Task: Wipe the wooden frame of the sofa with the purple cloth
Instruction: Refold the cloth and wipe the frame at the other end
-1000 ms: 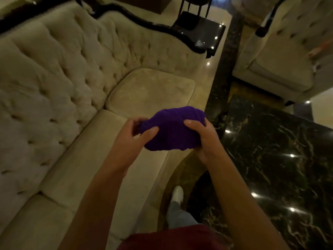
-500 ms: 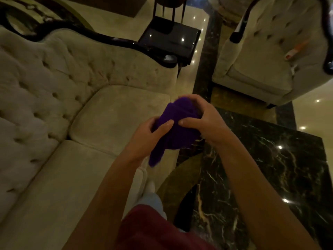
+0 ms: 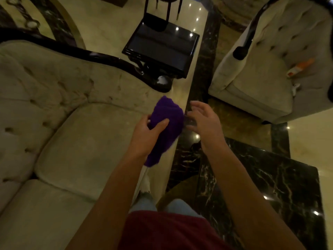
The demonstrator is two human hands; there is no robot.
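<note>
Left hand (image 3: 149, 134) clenched on purple cloth (image 3: 165, 127), hanging over seat front. Right hand (image 3: 203, 121) released, fingers spread. Dark wooden frame (image 3: 108, 59) ahead and left, running leftward; left hand nearer.

Bunched purple cloth (image 3: 166, 123) gripped in left hand (image 3: 146, 134); right hand (image 3: 203, 120) spread empty just beside; dark glossy wooden sofa frame (image 3: 100, 57) beyond.

Bare forearms, no sleeves showing; a dark red top (image 3: 169, 230), pale blue trousers (image 3: 144, 202), one white shoe (image 3: 146, 184).
</note>
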